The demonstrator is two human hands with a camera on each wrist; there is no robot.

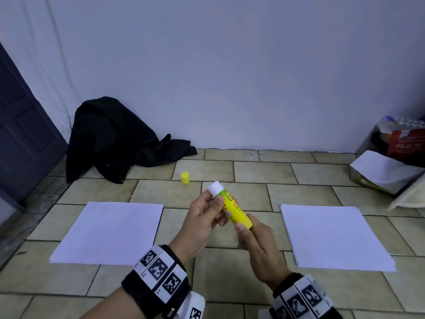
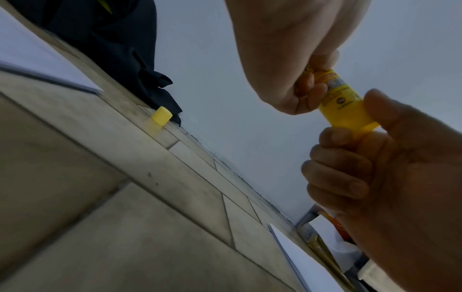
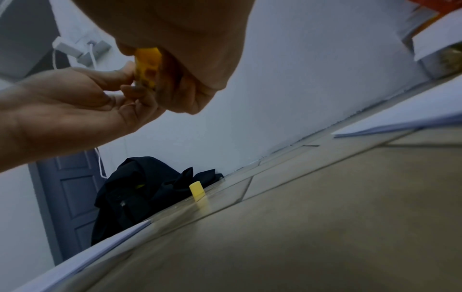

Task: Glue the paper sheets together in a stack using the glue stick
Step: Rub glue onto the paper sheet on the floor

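On tiled floor [image 1: 253, 199], white wall [image 1: 230, 77], paper sheets [image 1: 110, 233]

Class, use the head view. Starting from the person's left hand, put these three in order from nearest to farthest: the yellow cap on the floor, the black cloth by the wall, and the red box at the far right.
From the left hand:
1. Yellow cap, on the tiles just beyond the hand.
2. Black cloth, heaped against the wall, back left.
3. Red box, far right by the wall.

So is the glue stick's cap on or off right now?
Off. The yellow cap stands on the floor tiles, and the glue stick shows its bare white tip.
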